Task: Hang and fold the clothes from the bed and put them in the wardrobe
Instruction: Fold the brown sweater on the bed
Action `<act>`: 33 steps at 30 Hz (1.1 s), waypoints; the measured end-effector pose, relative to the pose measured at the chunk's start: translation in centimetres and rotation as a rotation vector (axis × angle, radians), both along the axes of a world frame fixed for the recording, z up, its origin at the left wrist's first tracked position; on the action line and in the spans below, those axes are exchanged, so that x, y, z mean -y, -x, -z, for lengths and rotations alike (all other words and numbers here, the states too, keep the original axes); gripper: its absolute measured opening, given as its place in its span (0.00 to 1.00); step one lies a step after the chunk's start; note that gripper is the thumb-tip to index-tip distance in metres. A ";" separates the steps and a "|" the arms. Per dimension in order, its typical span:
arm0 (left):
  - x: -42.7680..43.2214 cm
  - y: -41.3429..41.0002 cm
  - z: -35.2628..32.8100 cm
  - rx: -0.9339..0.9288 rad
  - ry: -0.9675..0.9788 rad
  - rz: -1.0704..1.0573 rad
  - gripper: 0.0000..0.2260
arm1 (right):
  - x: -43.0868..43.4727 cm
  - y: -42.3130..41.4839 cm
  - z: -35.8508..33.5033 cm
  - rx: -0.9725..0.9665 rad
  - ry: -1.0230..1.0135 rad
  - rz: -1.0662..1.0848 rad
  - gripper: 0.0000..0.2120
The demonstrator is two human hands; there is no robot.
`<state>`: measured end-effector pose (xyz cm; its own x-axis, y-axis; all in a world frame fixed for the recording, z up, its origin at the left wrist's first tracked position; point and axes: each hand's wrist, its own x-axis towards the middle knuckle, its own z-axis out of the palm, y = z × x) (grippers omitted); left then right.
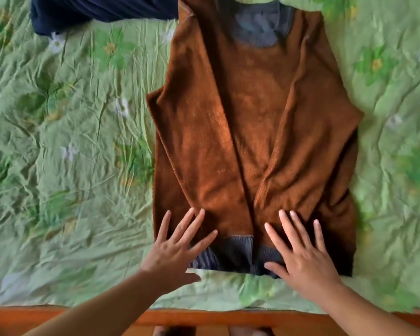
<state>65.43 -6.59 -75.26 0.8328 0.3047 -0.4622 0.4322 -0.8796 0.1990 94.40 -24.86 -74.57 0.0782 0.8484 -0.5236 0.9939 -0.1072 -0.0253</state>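
L hand [174, 248] flat, fingers spread, grasps nothing | R hand [303, 255] same | brown sweater [252, 132] under both, hem at fingers, collar far from them

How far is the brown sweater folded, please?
Partly folded: the sweater lies flat on the bed, both sleeves folded in over its front, body at full length.

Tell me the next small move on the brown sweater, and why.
Probably grip the ribbed bottom edge and fold it up toward the collar. The brown sweater lies flat on the bedspread with both sleeves already folded inward, and the left hand and right hand rest flat near that edge.
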 end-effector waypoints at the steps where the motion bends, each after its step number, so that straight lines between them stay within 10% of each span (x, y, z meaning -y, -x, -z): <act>1: 0.8 0.2 0.1 -0.013 0.001 0.012 0.54 | 1.0 0.2 0.1 -0.009 0.018 -0.039 0.43; 10: 0.9 -1.7 -0.8 -0.072 -0.057 0.015 0.42 | 2.8 -3.7 0.0 -0.059 -0.065 -0.150 0.49; 17: 1.4 -4.0 -1.8 -0.006 0.009 -0.147 0.36 | 1.6 -2.2 -0.4 0.015 -0.129 -0.182 0.40; 21: 0.7 -5.7 -3.7 -0.057 0.161 -0.490 0.08 | -0.1 -2.4 -1.0 -0.043 -0.180 -0.129 0.20; 26: -3.5 -7.8 -6.4 0.036 0.194 -0.691 0.10 | -5.4 -6.6 -3.9 -0.127 -0.253 -0.121 0.16; 33: -20.5 -15.6 -11.4 0.225 -0.331 -0.487 0.18 | -24.6 -17.5 -10.1 0.225 -0.470 -0.021 0.08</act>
<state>81.02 13.88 -63.82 0.6281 0.7706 -0.1079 0.7781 -0.6227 0.0823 111.93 -0.26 -64.42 0.1253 0.9904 -0.0583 0.9822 -0.1155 0.1484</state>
